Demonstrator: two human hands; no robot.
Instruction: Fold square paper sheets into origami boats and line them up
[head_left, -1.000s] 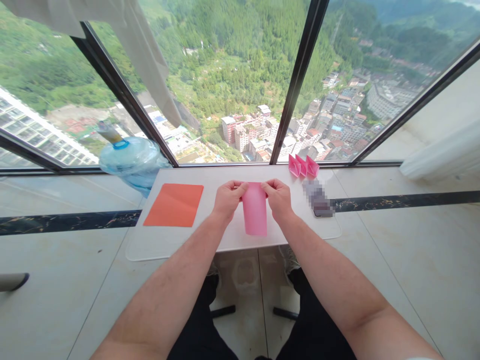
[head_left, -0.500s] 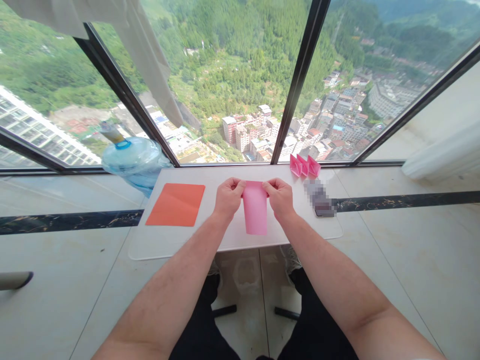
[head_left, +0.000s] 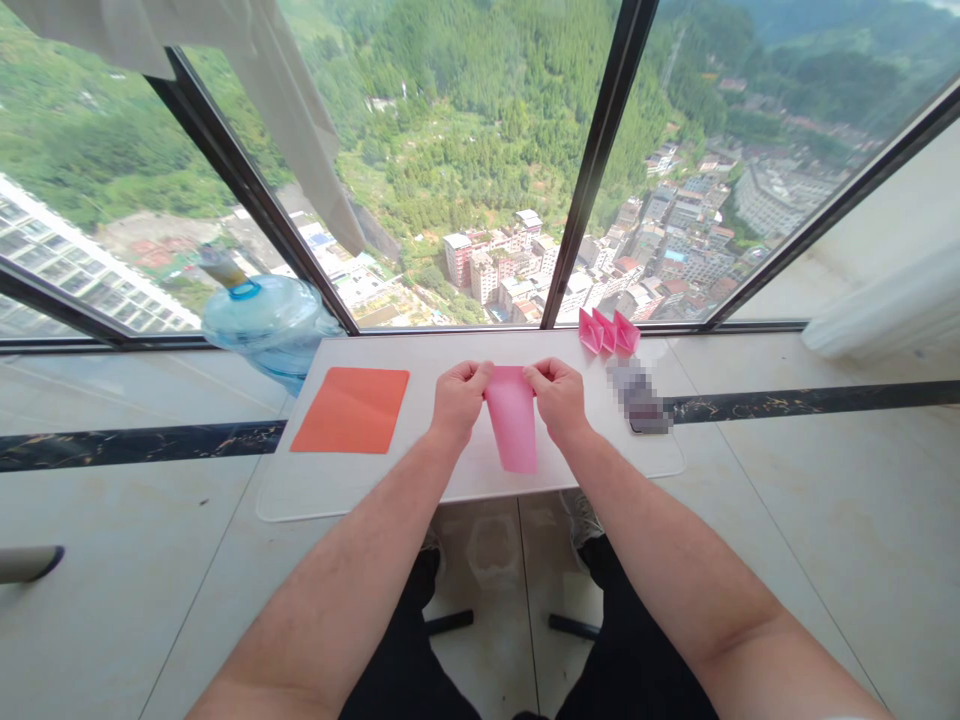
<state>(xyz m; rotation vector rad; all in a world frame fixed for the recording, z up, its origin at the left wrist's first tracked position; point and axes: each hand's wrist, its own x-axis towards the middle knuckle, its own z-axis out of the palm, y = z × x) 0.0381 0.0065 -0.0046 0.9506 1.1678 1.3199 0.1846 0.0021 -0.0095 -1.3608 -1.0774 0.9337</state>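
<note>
Where the work sits: a white worktop in front of the windows.
Orange paper: flat on the worktop, left of the left hand, untouched.
Pink paper: between the left hand and the right hand; long axis runs from the fingertips back toward the worktop's near edge, free end skewed slightly rightward.
Hold on pink: both pinched, one at each far corner, thumbs uppermost; a stretch of edge bare between them.
Nearer side: neither at the far edge, both touching; free end lies closer to the right.
Contact below: cannot tell whether the free end meets the worktop.
Pixelated object: right of the right hand.
Folded pink pieces: three in a row, far right edge.
</note>
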